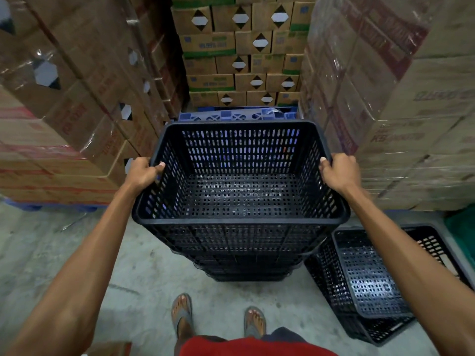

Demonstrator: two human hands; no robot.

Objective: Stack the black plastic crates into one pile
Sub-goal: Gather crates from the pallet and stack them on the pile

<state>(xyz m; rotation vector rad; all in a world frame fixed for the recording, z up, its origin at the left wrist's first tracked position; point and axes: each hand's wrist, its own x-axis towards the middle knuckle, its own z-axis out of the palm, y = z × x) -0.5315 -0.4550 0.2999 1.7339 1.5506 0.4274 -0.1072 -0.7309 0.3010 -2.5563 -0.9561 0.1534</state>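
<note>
Hands [142, 172] on unlabelled black crate [241, 176]

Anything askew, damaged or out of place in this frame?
One thing: the loose crates on the floor at the right lie tilted and nested crookedly, apart from the pile. The top crate, held at its rim by the left hand and right hand, looks square. No damage shows.

Both arms are bare from the hands up to the frame edge, with no sleeves, watch or rings visible. The person wears a red garment [257, 347] at the waist, and grey flip-flop sandals [183, 314] with thong straps on bare feet.
</note>
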